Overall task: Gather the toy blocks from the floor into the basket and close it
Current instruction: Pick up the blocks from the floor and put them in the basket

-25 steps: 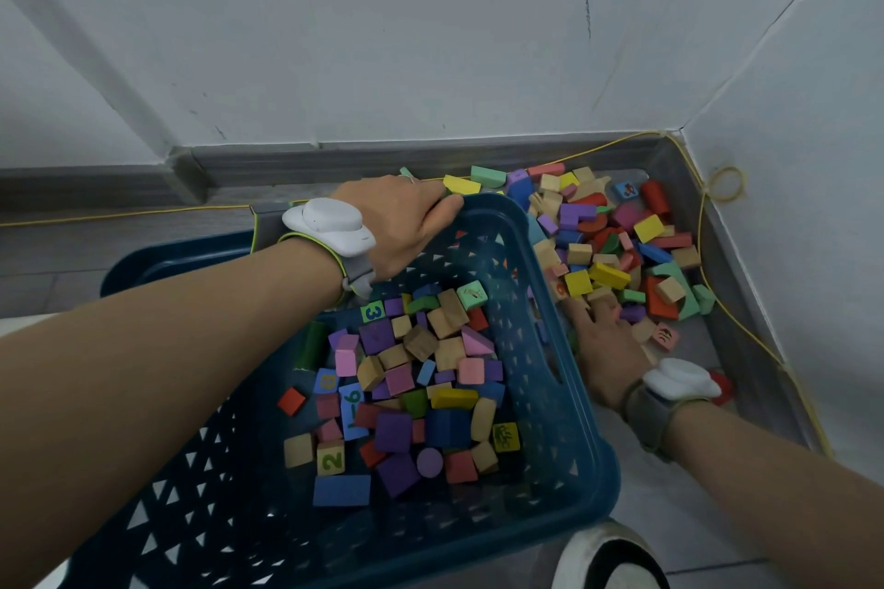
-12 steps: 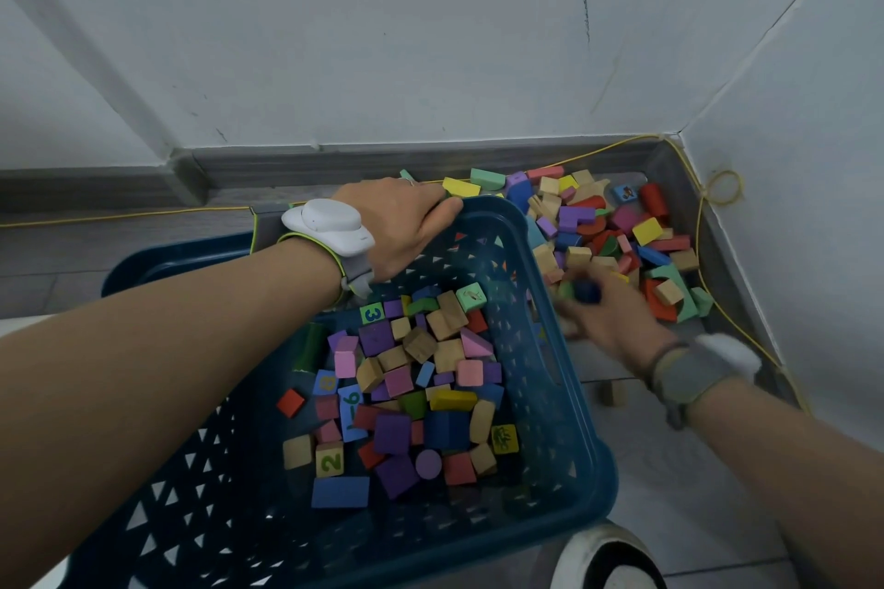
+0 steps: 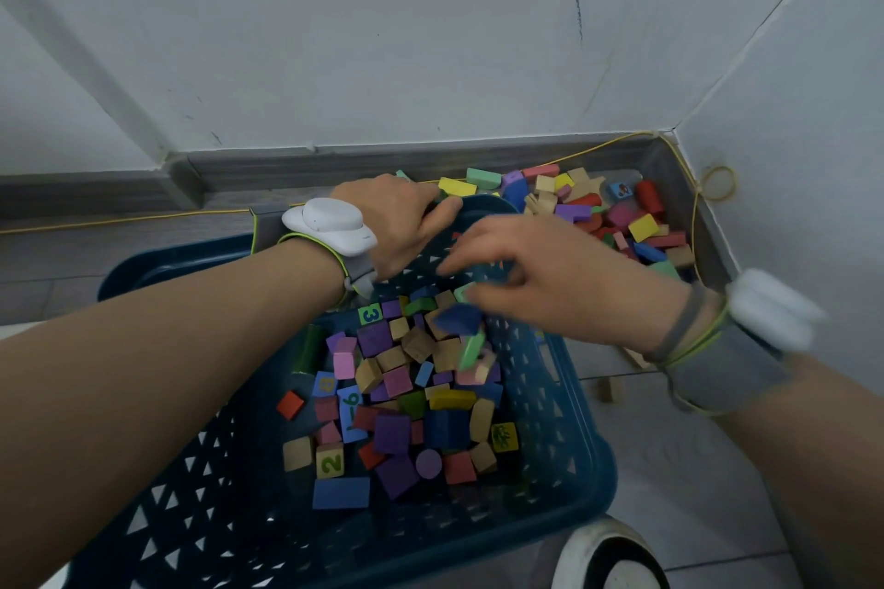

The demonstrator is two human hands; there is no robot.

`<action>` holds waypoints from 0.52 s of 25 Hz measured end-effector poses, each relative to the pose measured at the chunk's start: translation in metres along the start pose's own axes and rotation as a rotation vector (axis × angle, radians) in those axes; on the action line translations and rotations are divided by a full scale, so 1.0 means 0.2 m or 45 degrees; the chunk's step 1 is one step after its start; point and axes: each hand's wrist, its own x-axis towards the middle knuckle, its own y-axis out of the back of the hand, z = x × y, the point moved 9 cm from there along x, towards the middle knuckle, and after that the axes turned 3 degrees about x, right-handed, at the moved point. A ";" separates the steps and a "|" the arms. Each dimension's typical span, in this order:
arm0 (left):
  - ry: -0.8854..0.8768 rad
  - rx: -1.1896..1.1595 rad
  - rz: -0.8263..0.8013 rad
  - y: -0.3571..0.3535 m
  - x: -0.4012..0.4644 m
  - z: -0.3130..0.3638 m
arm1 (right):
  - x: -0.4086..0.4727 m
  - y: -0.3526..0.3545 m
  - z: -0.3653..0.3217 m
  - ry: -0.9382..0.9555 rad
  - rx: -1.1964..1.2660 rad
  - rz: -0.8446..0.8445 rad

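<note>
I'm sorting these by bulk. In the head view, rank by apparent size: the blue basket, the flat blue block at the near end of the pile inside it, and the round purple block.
Largest to smallest:
1. blue basket
2. flat blue block
3. round purple block
The two blocks lie close together, so nearness hardly skews them.

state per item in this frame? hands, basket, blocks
left hand: grips the basket's far rim
right hand: over the basket, fingers spread, releasing blocks
basket: open, partly filled
falling blocks: mid-air, blurred
floor pile: uncollected, in the corner
</note>
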 end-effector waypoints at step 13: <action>-0.053 0.050 0.051 0.00 0.02 0.10 | -0.60 -0.70 1.02 -0.988 -0.272 -0.357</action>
